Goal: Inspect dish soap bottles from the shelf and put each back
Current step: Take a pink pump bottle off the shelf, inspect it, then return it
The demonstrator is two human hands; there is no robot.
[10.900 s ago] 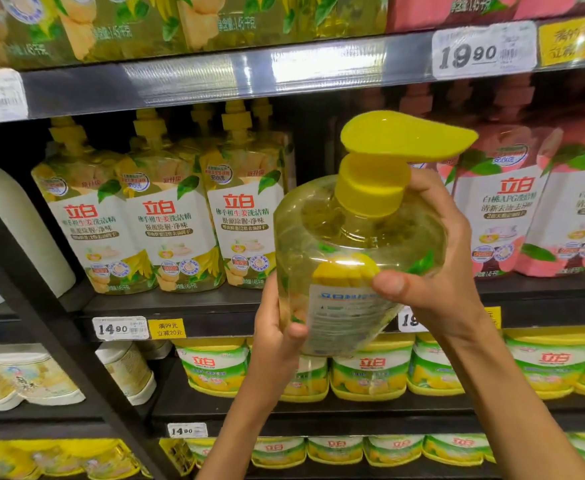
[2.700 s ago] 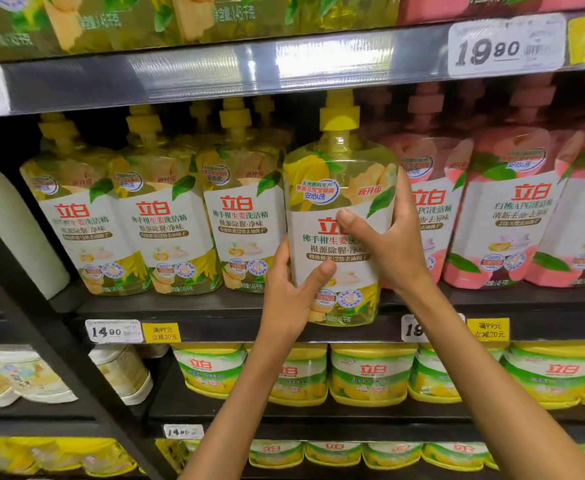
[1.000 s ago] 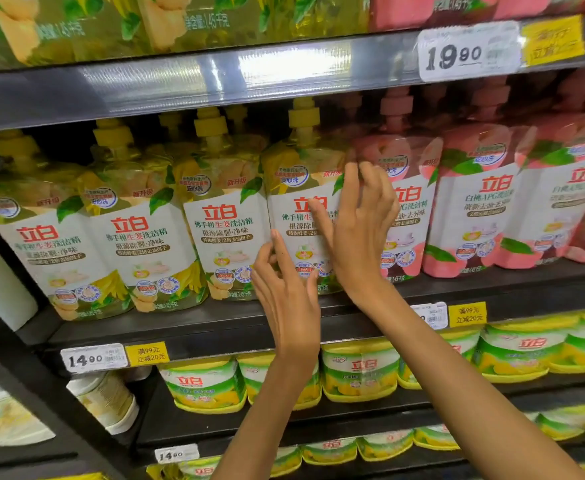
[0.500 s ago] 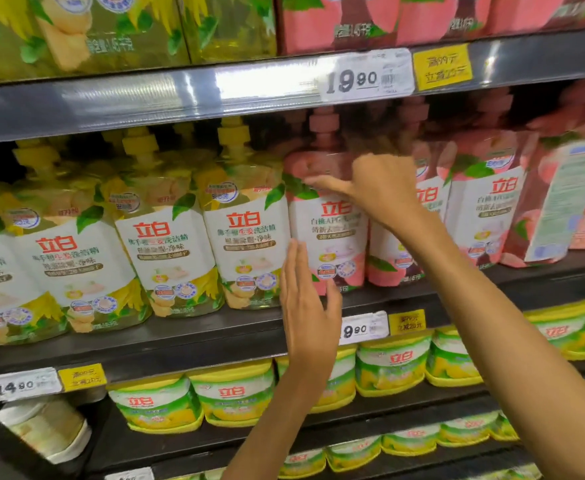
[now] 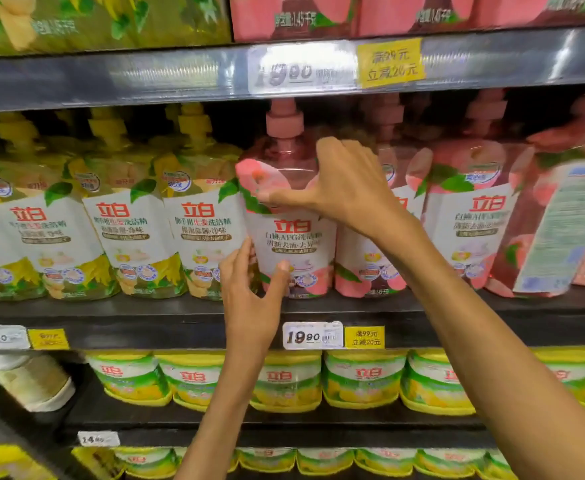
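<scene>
Head view shows a pink dish soap bottle (image 5: 289,216) standing at the front of the middle shelf (image 5: 457,306), just left of the frame's centre, first in the pink row and touching the last yellow bottle (image 5: 199,216) on its left. Its pink pump cap (image 5: 284,121) rises toward the underside of the shelf above. The right hand (image 5: 348,183) reaches in from the lower right and takes the bottle at its shoulder: the thumb lies across the front of the label's upper edge, and the fingers curl over the top and behind, so the hand is gripping the bottle. The left hand (image 5: 249,292) comes up from the bottom centre and holds the bottle's lower part, thumb pressed on the front of the label, fingers slipped along the left side between it and the yellow neighbour. The bottle's base sits on or very near the shelf board; which one cannot be told.

To the right, more pink bottles (image 5: 467,216) stand in line, one at the far right turned to show its back label (image 5: 561,230). Yellow bottles fill the left half of the shelf. A white price tag (image 5: 313,336) reading 19.90 with a yellow tag beside it sits on the shelf edge below the hands. Squat green-and-yellow tubs (image 5: 363,379) line the shelf beneath.
</scene>
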